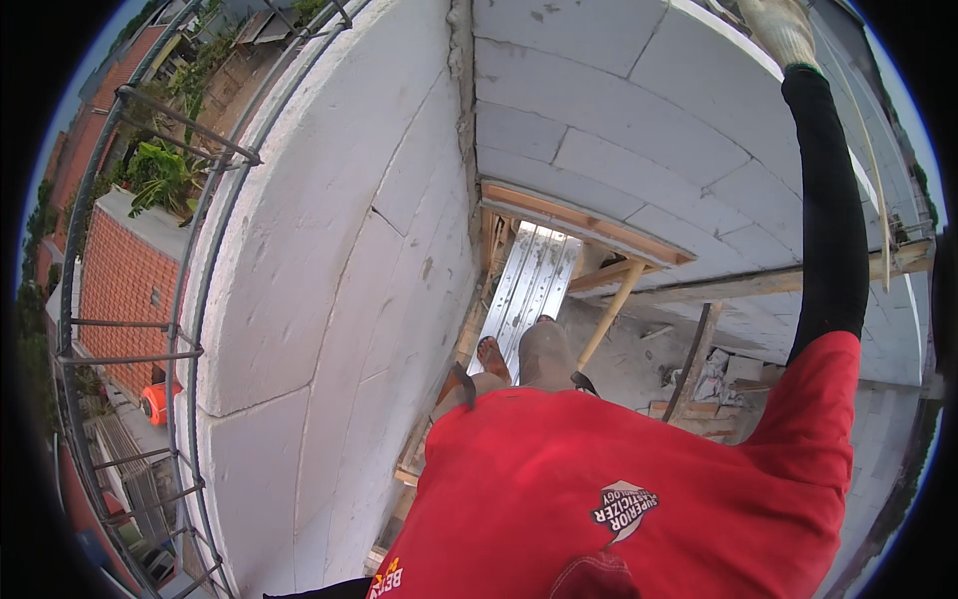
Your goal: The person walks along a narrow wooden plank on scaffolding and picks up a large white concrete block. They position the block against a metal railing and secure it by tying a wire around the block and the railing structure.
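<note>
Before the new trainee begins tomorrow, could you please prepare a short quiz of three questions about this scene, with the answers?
1. True or false: the shirt is green.
2. Which of the wearer's hands shows in the picture: (a) left, (b) right, (c) both?
3. What stands along the outer edge of the left wall?

Key:
1. False; it is red.
2. b: the right hand, in a pale glove.
3. A steel bar cage.

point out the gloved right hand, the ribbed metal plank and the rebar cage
Gloved right hand (781, 32): head view, middle of the glove
Ribbed metal plank (527, 275): head view, bare stretch of its upper face
Rebar cage (200, 351): head view, crossbar joint on the wall side
</note>
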Motion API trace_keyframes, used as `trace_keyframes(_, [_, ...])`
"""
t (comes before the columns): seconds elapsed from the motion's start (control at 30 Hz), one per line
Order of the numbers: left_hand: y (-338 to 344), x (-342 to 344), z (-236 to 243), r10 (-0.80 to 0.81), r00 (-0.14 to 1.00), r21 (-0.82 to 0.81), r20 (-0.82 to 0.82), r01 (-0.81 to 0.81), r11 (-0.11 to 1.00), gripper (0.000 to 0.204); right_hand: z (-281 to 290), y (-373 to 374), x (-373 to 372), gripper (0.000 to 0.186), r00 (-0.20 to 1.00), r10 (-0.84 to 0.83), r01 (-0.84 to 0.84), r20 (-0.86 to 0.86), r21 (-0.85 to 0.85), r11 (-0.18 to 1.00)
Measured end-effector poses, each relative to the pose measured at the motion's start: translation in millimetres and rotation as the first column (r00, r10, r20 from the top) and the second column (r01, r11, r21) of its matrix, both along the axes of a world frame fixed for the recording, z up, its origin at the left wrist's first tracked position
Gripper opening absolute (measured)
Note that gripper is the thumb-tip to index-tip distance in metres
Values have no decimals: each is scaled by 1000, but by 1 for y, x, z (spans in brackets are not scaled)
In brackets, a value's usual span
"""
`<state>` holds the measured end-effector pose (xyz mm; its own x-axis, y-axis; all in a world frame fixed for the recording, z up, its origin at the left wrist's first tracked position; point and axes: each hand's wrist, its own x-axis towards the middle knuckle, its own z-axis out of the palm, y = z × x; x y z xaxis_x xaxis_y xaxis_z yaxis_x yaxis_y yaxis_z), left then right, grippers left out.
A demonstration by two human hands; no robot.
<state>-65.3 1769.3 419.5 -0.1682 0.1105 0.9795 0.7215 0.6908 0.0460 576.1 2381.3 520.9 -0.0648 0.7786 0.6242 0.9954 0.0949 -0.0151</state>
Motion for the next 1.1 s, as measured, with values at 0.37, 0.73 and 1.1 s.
trace_keyframes(0.37, [135,79,-34,-363,924,-95,124,375,922,31,-47,140,59,89,994,19,-64,-105,-449,891])
trace_keyframes(0.73, [336,126,58,152,781,-478,606,205,854,73,-24,101,8,47,976,97,-179,-196,-461,869])
trace_keyframes(1.1, [364,108,77,259,431,-442,865,405,800,92,-37,113,17,49,960,-22,-139,-279,-545,827])
